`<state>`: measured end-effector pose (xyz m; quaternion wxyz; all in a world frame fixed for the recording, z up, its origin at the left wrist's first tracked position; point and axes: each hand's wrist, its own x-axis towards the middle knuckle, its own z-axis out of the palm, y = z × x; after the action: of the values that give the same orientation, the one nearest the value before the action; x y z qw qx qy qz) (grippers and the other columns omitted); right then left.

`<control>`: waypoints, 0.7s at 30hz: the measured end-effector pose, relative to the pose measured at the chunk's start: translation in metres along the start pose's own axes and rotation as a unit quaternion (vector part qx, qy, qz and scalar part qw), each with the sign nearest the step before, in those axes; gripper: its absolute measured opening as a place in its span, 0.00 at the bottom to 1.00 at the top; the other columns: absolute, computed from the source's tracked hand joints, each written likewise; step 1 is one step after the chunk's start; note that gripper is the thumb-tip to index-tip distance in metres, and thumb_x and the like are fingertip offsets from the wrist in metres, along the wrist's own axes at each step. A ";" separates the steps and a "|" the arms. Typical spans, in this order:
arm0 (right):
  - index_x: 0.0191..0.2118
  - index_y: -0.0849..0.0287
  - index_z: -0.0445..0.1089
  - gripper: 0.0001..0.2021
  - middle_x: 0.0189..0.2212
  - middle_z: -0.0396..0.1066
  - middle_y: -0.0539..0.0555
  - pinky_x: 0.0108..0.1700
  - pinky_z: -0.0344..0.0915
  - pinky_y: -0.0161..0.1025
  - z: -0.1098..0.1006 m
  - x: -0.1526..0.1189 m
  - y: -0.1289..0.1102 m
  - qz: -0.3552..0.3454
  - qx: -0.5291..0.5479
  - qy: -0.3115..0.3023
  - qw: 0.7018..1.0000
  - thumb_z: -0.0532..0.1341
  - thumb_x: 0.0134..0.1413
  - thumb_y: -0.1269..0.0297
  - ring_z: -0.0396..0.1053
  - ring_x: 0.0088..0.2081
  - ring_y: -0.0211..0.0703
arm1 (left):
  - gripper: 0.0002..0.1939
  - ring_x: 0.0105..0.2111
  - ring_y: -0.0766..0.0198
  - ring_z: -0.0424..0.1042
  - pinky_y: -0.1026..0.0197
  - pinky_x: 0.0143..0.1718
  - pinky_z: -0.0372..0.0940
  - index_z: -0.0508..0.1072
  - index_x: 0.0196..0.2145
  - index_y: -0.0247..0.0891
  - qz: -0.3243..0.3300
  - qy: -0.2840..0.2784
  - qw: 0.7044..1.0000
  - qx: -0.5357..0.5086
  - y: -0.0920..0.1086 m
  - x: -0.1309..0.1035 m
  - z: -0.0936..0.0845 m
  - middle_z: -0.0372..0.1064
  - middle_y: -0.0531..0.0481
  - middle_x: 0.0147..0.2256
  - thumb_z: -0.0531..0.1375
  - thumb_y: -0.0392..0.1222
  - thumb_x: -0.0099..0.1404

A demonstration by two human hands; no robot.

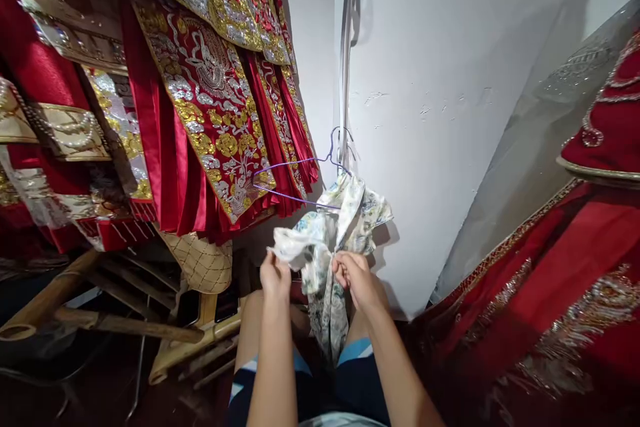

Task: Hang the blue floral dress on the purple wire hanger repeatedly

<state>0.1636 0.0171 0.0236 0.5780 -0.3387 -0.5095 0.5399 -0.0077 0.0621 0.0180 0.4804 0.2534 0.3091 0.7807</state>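
A pale floral garment (351,213) hangs in front of me by its right part on a thin purple wire hanger (295,199); the hanger's left side is bare. My left hand (275,275) is closed on a light edge of the garment and holds it out to the left. Close beside it, my right hand (354,272) pinches the garment near its middle, with the fingers curled in. The lower part of the cloth dangles between my knees.
Red and gold embroidered costumes (210,113) hang at the upper left. A metal pole (345,47) runs along the white wall (430,113). Bamboo furniture (125,323) stands at the lower left. Red beaded garments (560,267), partly under clear plastic, fill the right side.
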 end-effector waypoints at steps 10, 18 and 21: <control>0.27 0.54 0.68 0.14 0.25 0.67 0.52 0.33 0.63 0.39 -0.038 -0.010 0.002 -0.050 -0.013 0.169 0.984 0.59 0.53 0.49 0.66 0.31 0.44 | 0.14 0.40 0.55 0.74 0.54 0.47 0.67 0.68 0.27 0.39 -0.030 -0.232 0.971 0.056 0.001 -0.089 0.053 0.74 0.45 0.37 0.62 0.51 0.60; 0.38 0.58 0.74 0.26 0.30 0.74 0.58 0.34 0.67 0.42 -0.031 -0.023 -0.038 0.131 0.105 -0.090 0.982 0.59 0.52 0.38 0.74 0.37 0.52 | 0.09 0.63 0.50 0.56 0.45 0.64 0.49 0.75 0.40 0.42 0.224 -0.360 0.819 0.387 0.025 -0.109 0.067 0.68 0.42 0.56 0.55 0.44 0.69; 0.35 0.61 0.75 0.18 0.28 0.74 0.54 0.33 0.66 0.38 -0.036 -0.018 -0.059 0.133 0.028 -0.210 0.968 0.70 0.43 0.51 0.72 0.31 0.45 | 0.18 0.57 0.53 0.64 0.49 0.59 0.58 0.69 0.53 0.45 0.126 -0.394 0.833 0.368 0.029 -0.086 0.053 0.68 0.42 0.55 0.53 0.53 0.70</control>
<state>0.2162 -0.0055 0.0662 0.3903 -0.2662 -0.5547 0.6849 0.0476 -0.0132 0.0666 0.3306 0.7340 0.3239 0.4971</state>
